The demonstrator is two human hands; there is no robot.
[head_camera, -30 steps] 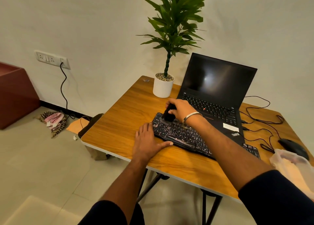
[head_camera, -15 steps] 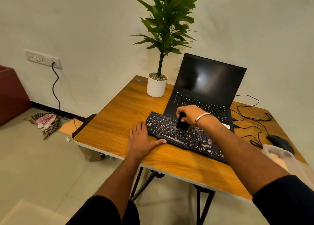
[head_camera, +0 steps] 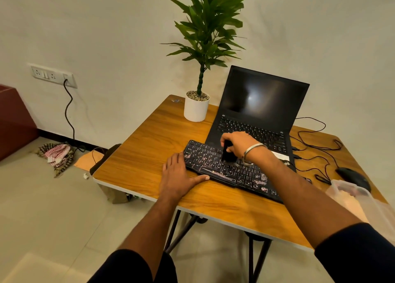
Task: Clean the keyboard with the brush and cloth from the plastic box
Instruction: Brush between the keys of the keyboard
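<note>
plastic box [head_camera: 361, 197] cut off at right edge, brush [head_camera: 228, 154] blurred

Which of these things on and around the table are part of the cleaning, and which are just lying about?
In use:
- keyboard, being cleaned
- brush, held in the right hand
- left hand, steadying the keyboard's end
- plastic box at the table's right edge

Lying about:
- laptop
- potted plant
- mouse and cables
- checked cloth on the floor

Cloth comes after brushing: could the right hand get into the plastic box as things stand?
Probably yes: the plastic box stands open at the table's right edge, nothing over it, but the right hand holds the brush.
</note>
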